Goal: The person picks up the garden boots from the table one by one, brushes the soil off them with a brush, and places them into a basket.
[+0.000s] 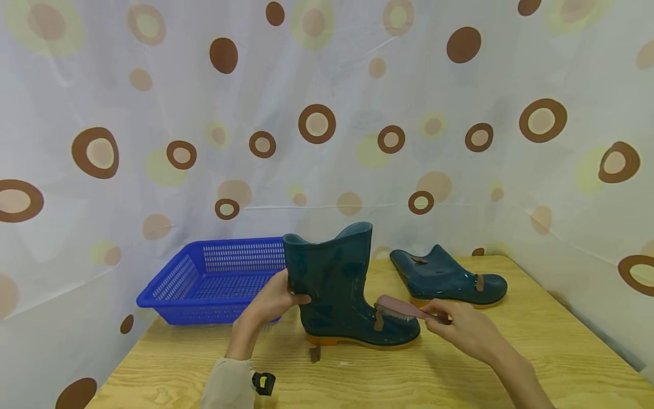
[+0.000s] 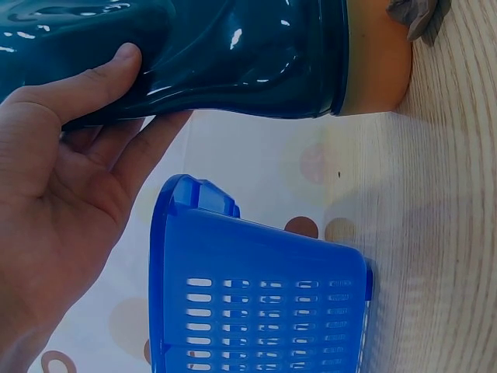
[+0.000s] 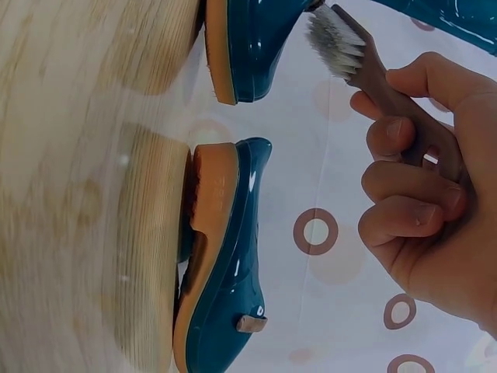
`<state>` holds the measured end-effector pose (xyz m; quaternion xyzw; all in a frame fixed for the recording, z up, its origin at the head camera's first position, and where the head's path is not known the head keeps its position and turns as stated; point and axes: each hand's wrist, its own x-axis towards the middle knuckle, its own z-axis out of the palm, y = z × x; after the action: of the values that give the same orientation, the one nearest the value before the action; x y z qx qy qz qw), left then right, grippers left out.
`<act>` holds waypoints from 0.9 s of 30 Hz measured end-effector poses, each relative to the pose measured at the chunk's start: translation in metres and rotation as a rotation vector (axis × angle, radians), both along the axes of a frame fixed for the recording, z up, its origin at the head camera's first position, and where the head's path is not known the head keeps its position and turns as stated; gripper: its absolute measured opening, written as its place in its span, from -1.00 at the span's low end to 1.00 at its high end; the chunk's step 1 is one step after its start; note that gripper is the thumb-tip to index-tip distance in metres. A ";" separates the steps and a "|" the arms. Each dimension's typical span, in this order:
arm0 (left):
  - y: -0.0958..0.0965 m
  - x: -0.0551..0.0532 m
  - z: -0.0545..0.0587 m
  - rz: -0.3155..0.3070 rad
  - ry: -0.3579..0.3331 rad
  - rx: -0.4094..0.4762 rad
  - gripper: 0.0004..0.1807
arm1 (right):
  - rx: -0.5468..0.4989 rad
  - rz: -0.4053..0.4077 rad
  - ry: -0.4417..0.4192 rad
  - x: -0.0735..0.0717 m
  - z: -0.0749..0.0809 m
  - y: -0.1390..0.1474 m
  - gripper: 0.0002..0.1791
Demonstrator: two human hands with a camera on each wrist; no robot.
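Note:
A dark teal rubber boot (image 1: 332,284) stands upright on the table. My left hand (image 1: 276,298) grips its shaft from the left, thumb on the near side and fingers behind, as the left wrist view also shows. In my right hand (image 1: 462,326) is a pinkish-brown scrub brush (image 3: 388,93) with pale bristles, fingers curled round its handle. The brush head is over the boot's foot, beside a brown patch (image 1: 378,319) there. A second teal boot (image 1: 455,281) lies on its side at the back right, with brown bits on its shaft and foot.
A blue perforated plastic basket (image 1: 176,309) stands at the back left of the wooden table (image 1: 317,386). A small brown scrap (image 1: 314,354) lies by the upright boot's heel. Behind hangs a white curtain (image 1: 327,74) with brown and yellow circles.

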<state>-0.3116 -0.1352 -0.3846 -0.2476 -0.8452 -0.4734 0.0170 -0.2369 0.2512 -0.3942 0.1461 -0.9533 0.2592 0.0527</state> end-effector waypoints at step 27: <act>0.000 0.000 0.000 -0.008 -0.003 0.005 -0.41 | -0.011 0.080 0.021 0.002 0.002 -0.001 -0.67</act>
<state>-0.3117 -0.1350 -0.3845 -0.2500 -0.8432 -0.4758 0.0145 -0.2351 0.2506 -0.3926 0.1866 -0.9446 0.2648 0.0531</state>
